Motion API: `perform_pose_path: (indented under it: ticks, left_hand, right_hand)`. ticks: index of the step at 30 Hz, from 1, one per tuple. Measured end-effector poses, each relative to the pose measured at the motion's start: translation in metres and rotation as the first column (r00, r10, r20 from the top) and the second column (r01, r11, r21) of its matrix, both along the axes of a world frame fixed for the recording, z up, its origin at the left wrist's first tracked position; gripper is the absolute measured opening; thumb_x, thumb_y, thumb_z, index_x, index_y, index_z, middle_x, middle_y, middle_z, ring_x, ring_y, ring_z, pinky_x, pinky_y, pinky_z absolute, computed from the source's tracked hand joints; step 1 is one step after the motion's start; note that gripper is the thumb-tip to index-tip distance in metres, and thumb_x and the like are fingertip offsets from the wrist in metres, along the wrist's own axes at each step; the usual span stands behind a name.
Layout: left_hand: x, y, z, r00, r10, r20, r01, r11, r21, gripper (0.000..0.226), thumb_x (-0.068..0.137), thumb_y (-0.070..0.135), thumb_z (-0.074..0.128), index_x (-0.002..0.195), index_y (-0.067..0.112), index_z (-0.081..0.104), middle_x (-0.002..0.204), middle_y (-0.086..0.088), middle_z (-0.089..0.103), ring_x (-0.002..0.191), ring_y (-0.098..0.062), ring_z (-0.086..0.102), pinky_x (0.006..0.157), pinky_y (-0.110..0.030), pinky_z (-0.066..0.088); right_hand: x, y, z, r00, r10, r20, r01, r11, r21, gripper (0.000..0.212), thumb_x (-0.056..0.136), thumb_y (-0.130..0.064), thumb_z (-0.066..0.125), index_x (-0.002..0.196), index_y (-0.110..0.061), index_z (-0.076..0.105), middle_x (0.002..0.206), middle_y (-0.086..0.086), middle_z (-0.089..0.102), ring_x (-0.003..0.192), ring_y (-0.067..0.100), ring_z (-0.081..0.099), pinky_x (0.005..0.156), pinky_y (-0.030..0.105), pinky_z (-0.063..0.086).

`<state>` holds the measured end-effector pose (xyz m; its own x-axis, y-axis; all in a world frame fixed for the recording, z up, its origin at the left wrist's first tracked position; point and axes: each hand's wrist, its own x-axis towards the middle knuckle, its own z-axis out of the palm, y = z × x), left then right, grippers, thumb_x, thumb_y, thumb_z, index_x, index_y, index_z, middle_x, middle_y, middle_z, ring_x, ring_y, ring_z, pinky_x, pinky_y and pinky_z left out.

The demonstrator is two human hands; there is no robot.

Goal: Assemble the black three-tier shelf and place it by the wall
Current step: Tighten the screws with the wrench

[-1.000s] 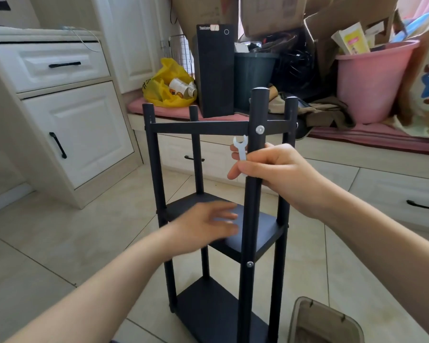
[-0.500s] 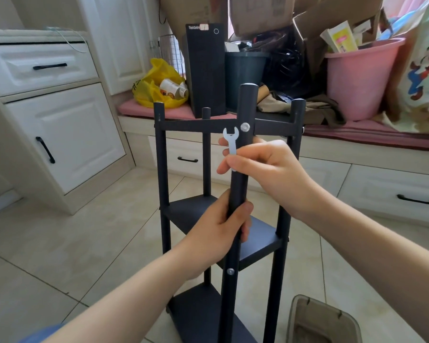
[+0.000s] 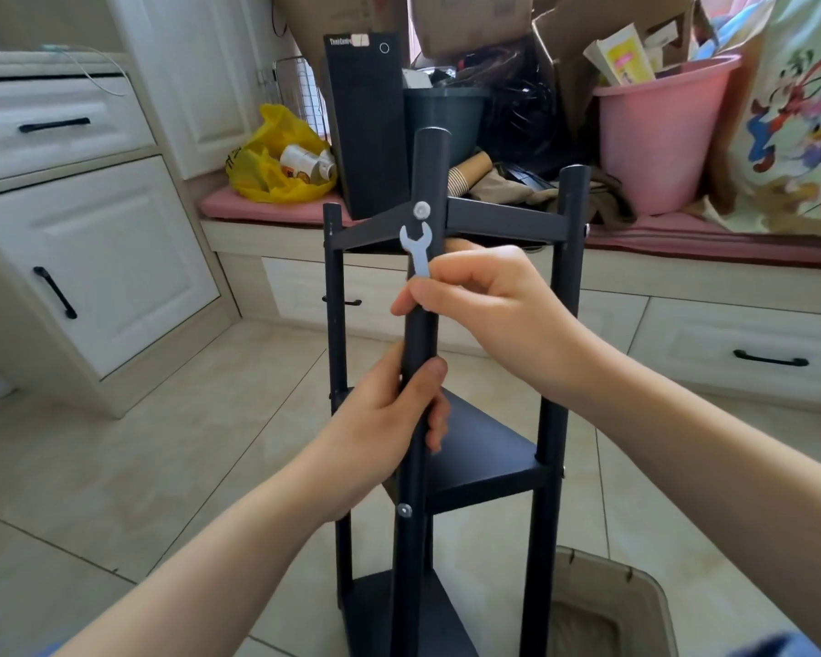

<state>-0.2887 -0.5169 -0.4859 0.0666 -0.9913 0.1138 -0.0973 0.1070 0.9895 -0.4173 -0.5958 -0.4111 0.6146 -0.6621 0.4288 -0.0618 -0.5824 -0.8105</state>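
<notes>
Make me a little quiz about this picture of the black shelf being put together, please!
1. True or false: the left hand grips the front pole of the black shelf.
2. What does the right hand pinch? A) a hammer B) a small wrench C) a paintbrush
3. What colour is the bucket standing behind the black shelf?

Key: 1 true. 2 B. 3 pink.
</notes>
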Motion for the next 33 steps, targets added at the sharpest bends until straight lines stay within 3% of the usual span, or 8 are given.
perform_pose_path:
  ticks: [3, 6, 10, 14, 18, 24, 28, 33]
  left_hand:
    - [0.006, -0.002, 0.002, 0.999, 0.038, 0.011, -0.038, 0.999, -0.016, 0.014, 0.107, 0.029, 0.044, 0.112, 0.016, 0.048, 0.065, 0.000, 0.054, 0.061, -0.018, 0.051, 0.065, -0.032, 0.049]
    - [0.014, -0.003, 0.007, 0.998, 0.056, 0.020, -0.055, 0.998, -0.011, 0.011, 0.107, 0.025, 0.045, 0.115, 0.018, 0.051, 0.071, -0.004, 0.060, 0.061, -0.023, 0.056, 0.062, -0.029, 0.053]
    - [0.026, -0.002, 0.016, 0.998, 0.055, 0.038, -0.057, 0.997, 0.048, 0.012, 0.105, 0.025, 0.051, 0.114, 0.021, 0.058, 0.078, -0.001, 0.068, 0.068, -0.025, 0.067, 0.066, -0.030, 0.060]
    - [0.031, 0.002, 0.019, 0.999, 0.042, 0.026, -0.043, 0.997, 0.066, 0.014, 0.104, 0.025, 0.051, 0.114, 0.018, 0.058, 0.076, -0.003, 0.065, 0.066, -0.024, 0.066, 0.067, -0.034, 0.062]
    - [0.033, 0.005, 0.020, 0.999, 0.041, 0.028, -0.043, 0.996, 0.084, 0.013, 0.105, 0.024, 0.050, 0.112, 0.016, 0.056, 0.076, -0.004, 0.064, 0.066, -0.024, 0.066, 0.070, -0.037, 0.063]
    - [0.035, 0.008, 0.021, 0.998, 0.020, 0.053, -0.026, 0.995, 0.101, 0.012, 0.104, 0.024, 0.050, 0.111, 0.015, 0.054, 0.075, -0.002, 0.064, 0.069, -0.026, 0.067, 0.069, -0.034, 0.063]
    - [0.035, 0.010, 0.021, 0.999, 0.005, 0.054, -0.011, 0.994, 0.109, 0.010, 0.104, 0.024, 0.050, 0.111, 0.019, 0.054, 0.075, -0.003, 0.063, 0.069, -0.026, 0.067, 0.069, -0.035, 0.062]
    - [0.036, 0.010, 0.023, 0.999, 0.021, 0.033, -0.025, 0.993, 0.116, 0.011, 0.104, 0.023, 0.050, 0.111, 0.015, 0.054, 0.074, -0.005, 0.062, 0.069, -0.026, 0.066, 0.071, -0.037, 0.063]
  right_hand:
    - [-0.003, -0.005, -0.007, 1.000, -0.015, 0.007, 0.015, 0.999, 0.030, 0.022, 0.095, -0.013, 0.060, 0.082, -0.012, 0.078, 0.087, 0.001, 0.062, 0.089, 0.014, 0.059, 0.086, 0.039, 0.051]
    - [-0.005, -0.009, -0.015, 0.995, -0.097, -0.009, 0.097, 0.995, 0.038, 0.022, 0.094, -0.017, 0.062, 0.080, -0.019, 0.078, 0.097, -0.005, 0.066, 0.097, 0.008, 0.061, 0.090, 0.039, 0.053]
    - [-0.009, -0.016, -0.019, 0.979, -0.197, -0.044, 0.200, 0.976, 0.087, 0.028, 0.094, -0.019, 0.060, 0.072, -0.018, 0.076, 0.085, 0.010, 0.071, 0.075, 0.018, 0.061, 0.072, 0.037, 0.053]
    - [-0.003, -0.017, -0.019, 0.980, -0.165, -0.108, 0.182, 0.967, 0.180, 0.032, 0.097, -0.019, 0.057, 0.069, -0.013, 0.072, 0.063, -0.006, 0.062, 0.056, 0.001, 0.052, 0.059, 0.018, 0.046]
    - [0.006, -0.017, -0.016, 0.977, -0.171, -0.128, 0.191, 0.967, 0.171, 0.032, 0.097, -0.021, 0.056, 0.069, -0.012, 0.071, 0.056, -0.002, 0.049, 0.057, 0.012, 0.046, 0.063, 0.026, 0.045]
    - [0.022, -0.021, -0.010, 0.962, -0.257, -0.093, 0.270, 0.947, 0.175, 0.038, 0.095, -0.016, 0.057, 0.057, -0.017, 0.063, 0.044, -0.016, 0.049, 0.060, 0.011, 0.047, 0.068, 0.031, 0.043]
    - [0.031, -0.022, -0.007, 0.958, -0.286, -0.005, 0.283, 0.946, 0.157, 0.035, 0.092, -0.014, 0.058, 0.059, -0.015, 0.068, 0.048, -0.011, 0.049, 0.060, 0.014, 0.049, 0.066, 0.032, 0.045]
    - [0.038, -0.022, -0.008, 0.960, -0.277, 0.043, 0.270, 0.955, 0.124, 0.028, 0.093, -0.015, 0.059, 0.071, -0.014, 0.076, 0.042, -0.020, 0.050, 0.061, 0.007, 0.050, 0.066, 0.028, 0.042]
